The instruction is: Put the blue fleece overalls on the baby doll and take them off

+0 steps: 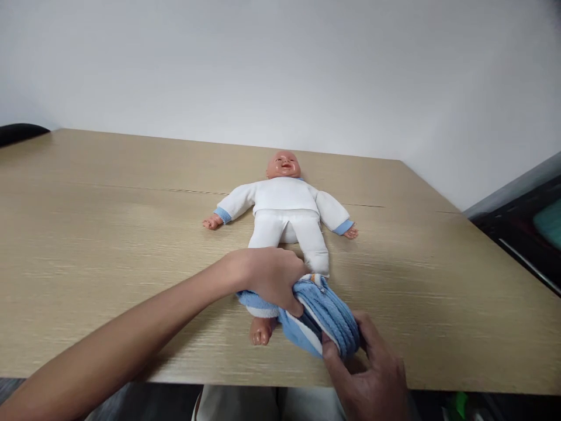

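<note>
A baby doll (286, 196) lies on its back on the table, head away from me, arms spread, in a white top with blue cuffs. Its legs are white cloth, and one bare foot (262, 331) pokes out of a pair of blue doll trousers (326, 313) with white trim. The trousers are bunched around the lower legs. My left hand (278, 278) reaches over the legs and grips the waistband side of the trousers. With thumb inside and fingers outside, my right hand (370, 365) pinches the gathered cloth at the near right. The doll's other foot is hidden in the cloth.
The light wooden table (109, 234) reaches back to a pale wall (263, 70). A black object (21, 133) shows at the far left edge. At the right stands a dark piece of equipment or furniture (521, 222). My lap is below the table's front edge.
</note>
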Available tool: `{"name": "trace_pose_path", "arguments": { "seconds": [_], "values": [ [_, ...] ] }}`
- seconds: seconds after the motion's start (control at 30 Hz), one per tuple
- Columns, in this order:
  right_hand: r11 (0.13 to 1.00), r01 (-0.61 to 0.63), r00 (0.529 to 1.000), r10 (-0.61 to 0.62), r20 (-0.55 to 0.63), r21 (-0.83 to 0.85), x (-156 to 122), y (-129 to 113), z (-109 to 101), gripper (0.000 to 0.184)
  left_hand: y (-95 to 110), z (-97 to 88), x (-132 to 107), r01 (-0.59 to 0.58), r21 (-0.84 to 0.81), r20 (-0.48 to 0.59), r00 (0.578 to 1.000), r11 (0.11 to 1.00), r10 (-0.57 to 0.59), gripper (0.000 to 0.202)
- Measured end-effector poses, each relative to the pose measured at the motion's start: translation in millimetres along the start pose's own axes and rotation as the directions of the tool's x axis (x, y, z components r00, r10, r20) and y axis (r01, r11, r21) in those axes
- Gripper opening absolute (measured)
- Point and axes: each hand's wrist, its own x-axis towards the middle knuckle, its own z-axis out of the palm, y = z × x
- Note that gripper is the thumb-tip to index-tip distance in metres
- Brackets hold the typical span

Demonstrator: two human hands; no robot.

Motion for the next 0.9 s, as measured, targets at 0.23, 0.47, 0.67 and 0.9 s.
{"name": "trace_pose_path", "arguments": {
  "seconds": [0.23, 0.47, 0.67, 0.9],
  "values": [
    [0.960, 0.273, 0.959, -0.277, -0.066, -0.061, 8.5, 22.6, -1.3, 0.023, 2.1, 5.6, 1.0, 0.073, 0.017, -0.018, 0.997, 0.997, -0.072, 0.055],
    [0.897, -0.200, 0.978, 0.161, 0.130, 0.394, -1.9, 11.2, 12.0, 0.038, -4.5, 1.3, -0.9, 0.020, -0.080, -0.054, 0.998, 0.997, -0.024, 0.051],
    [0.653, -0.390, 0.921, 0.293, 0.258, 0.649, 0.6, 19.6, 18.1, 0.036, -5.9, -1.0, -12.9, 0.021, -0.308, -0.121, 0.991, 0.951, -0.061, 0.050],
    [0.574, -0.396, 0.917, 0.215, 0.335, 0.717, 8.6, 22.3, 22.2, 0.026, -10.0, 13.2, -27.2, -0.113, -0.596, -0.236, 0.971, 0.795, -0.039, 0.059]
  ]
}}
